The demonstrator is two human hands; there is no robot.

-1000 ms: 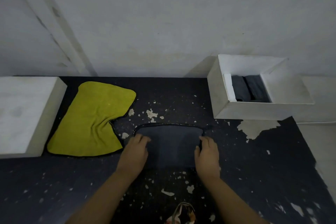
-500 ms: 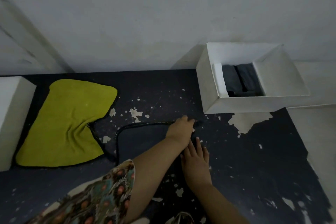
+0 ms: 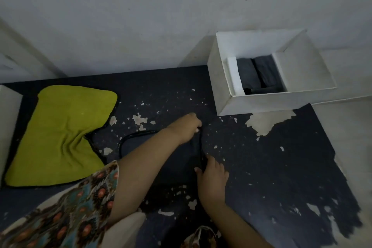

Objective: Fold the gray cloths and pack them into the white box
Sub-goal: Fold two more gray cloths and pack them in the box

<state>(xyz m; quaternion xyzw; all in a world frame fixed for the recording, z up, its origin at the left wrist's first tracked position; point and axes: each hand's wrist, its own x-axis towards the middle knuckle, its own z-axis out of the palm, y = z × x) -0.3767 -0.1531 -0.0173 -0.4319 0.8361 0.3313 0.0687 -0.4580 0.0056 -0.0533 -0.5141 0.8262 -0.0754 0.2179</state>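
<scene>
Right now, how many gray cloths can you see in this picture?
3. One gray cloth lies on the dark table under both hands. Two folded gray cloths sit side by side in the white box: left one, right one. More may be hidden beneath.

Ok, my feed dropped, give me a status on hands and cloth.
Left hand pinching gray cloth far right corner. Right hand at near right edge. White box holds folded cloths. Yellow cloth left, clear.
</scene>
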